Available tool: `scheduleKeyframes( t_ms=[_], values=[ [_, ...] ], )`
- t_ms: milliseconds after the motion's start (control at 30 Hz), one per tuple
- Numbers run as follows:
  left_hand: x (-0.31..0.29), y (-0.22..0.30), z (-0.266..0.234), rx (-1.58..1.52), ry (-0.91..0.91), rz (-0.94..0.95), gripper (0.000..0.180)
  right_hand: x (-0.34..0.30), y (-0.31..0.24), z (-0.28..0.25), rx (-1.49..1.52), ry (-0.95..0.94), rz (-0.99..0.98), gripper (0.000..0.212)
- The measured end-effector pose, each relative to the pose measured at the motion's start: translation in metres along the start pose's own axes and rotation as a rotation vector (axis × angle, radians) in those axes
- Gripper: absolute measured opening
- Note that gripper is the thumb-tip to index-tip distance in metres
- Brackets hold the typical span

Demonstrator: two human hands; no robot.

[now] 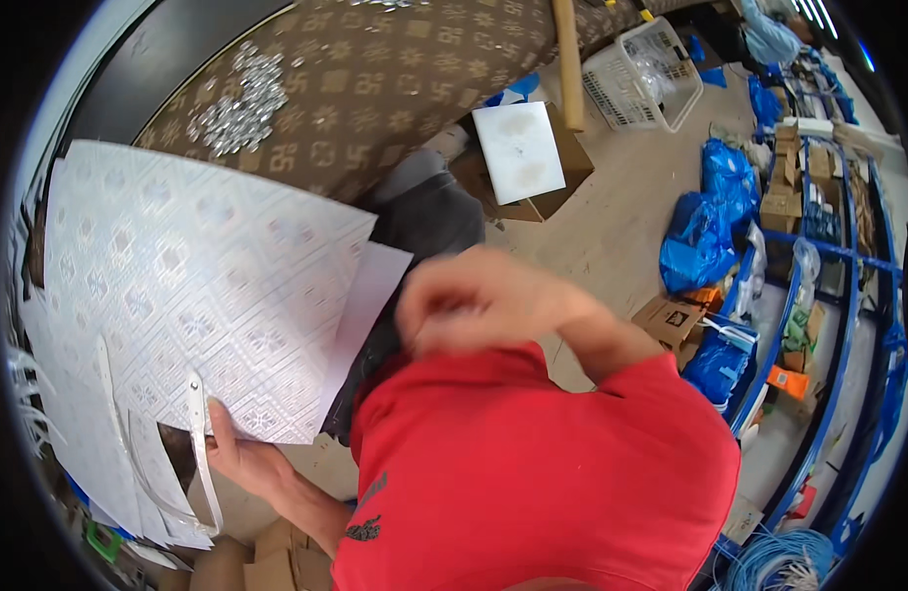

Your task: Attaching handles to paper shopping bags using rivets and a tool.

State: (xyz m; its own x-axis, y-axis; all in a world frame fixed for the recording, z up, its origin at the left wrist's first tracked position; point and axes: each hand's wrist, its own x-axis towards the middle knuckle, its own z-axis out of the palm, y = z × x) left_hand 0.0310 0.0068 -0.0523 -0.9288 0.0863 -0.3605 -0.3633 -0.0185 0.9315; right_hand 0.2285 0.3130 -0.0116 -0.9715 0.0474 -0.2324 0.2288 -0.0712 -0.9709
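A large white sheet (208, 286) with a silvery diamond pattern lies at the left, its near edge reaching over my lap. My left hand (245, 461) grips its lower edge, thumb on top and the other fingers hidden beneath. Right beside that thumb, a white U-shaped strap handle (200, 433) with holes at its ends lies partly over the sheet. A plain pale sheet (365, 300) sticks out from under the patterned one. In front of my chest hovers my right hand (474, 300), bent inward and smeared by motion; I cannot make out anything in it.
Clear shiny small pieces (247, 103) are heaped on the brown patterned table cover (375, 89). A white board (518, 153) rests on a cardboard box beyond my knees. Farther right are a white plastic basket (621, 89), blue bags (705, 227) and blue shelving (828, 251).
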Motion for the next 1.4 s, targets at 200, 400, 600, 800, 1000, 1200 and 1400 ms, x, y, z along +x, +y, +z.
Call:
scheduleKeyframes(
  t_ms=[200,400,600,800,1000,1200,1400],
  values=[
    [0.011,-0.004,-0.023,-0.112,-0.032,-0.083,0.051,-0.147,0.206,-0.164,-0.040,1.301,0.441,0.013],
    [0.008,0.010,-0.016,-0.152,-0.073,-0.164,0.050,-0.184,0.293,-0.277,0.345,1.629,0.361,0.025],
    [0.005,0.007,-0.013,-0.103,0.005,-0.055,0.050,-0.122,0.141,-0.216,-0.286,1.941,-0.107,0.024],
    [-0.002,0.013,0.000,-0.090,0.072,0.060,0.048,0.029,-0.020,-0.092,-0.607,0.790,-0.433,0.016],
    [0.001,0.004,-0.027,0.000,0.090,0.164,0.045,0.163,-0.038,-0.087,-0.906,0.663,-0.460,0.017],
    [0.007,-0.005,-0.046,-0.044,0.100,0.070,0.047,0.200,-0.060,-0.102,-1.201,0.414,-0.205,0.013],
    [0.011,0.001,-0.040,-0.122,0.057,-0.033,0.039,0.212,-0.094,-0.106,-1.370,0.132,-0.153,0.009]
  ],
)
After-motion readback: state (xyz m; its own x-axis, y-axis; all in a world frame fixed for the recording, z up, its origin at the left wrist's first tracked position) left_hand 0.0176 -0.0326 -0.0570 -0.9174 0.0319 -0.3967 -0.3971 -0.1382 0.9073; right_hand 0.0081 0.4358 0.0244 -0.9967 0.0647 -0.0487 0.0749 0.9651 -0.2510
